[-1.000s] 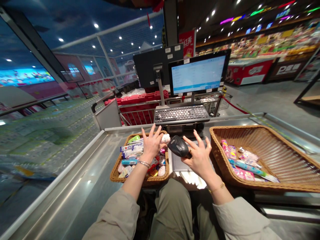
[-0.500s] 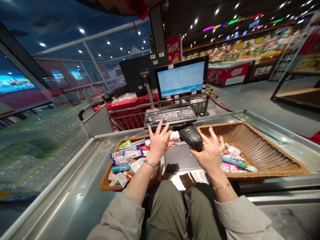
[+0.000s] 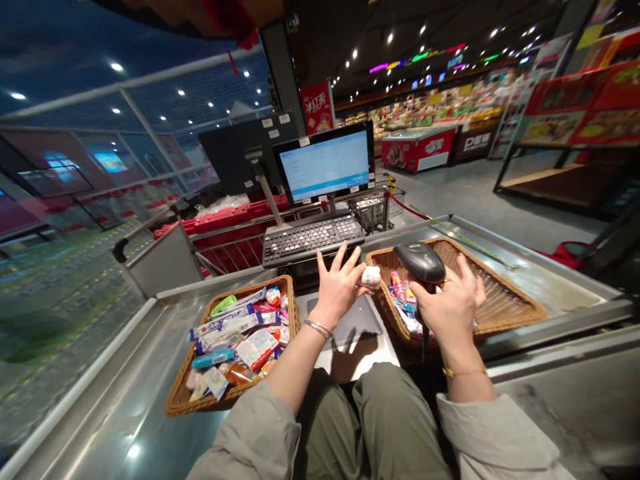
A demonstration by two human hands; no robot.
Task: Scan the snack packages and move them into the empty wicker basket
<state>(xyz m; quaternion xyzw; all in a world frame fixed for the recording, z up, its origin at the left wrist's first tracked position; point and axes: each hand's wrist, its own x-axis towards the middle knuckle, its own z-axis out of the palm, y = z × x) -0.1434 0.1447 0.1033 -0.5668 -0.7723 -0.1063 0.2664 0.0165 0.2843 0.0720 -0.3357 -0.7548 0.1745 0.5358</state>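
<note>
The left hand (image 3: pixel 339 287) holds a small white item (image 3: pixel 370 276) in a pinch between thumb and finger, so this grip is closed on it while the other fingers are spread. In this view the item appears in front of the left rim of the right basket (image 3: pixel 505 300); I cannot tell how high above it. The right hand (image 3: pixel 447 303) has its grip wrapped around the handle of a black scanner (image 3: pixel 420 261). The head of the scanner is turned toward the left hand, and a small gap remains between scanner and item, so they do not touch.

Between the two baskets there is a passage, where a grey pad (image 3: pixel 355 327) lies under the left hand. The far side of this passage is bounded by the keyboard (image 3: pixel 315 237), with the lit screen (image 3: pixel 325 170) behind it.

The left basket (image 3: pixel 296 310) is filled with small packets (image 3: pixel 240 323) almost to its sides, and the left forearm crosses before its near right corner. From its left rim, a wide band of metal tabletop (image 3: pixel 115 380) runs to the raised outer edge. In the right basket, the visible goods (image 3: pixel 397 287) gather at the left end, and woven bottom shows to the right of the hand.
</note>
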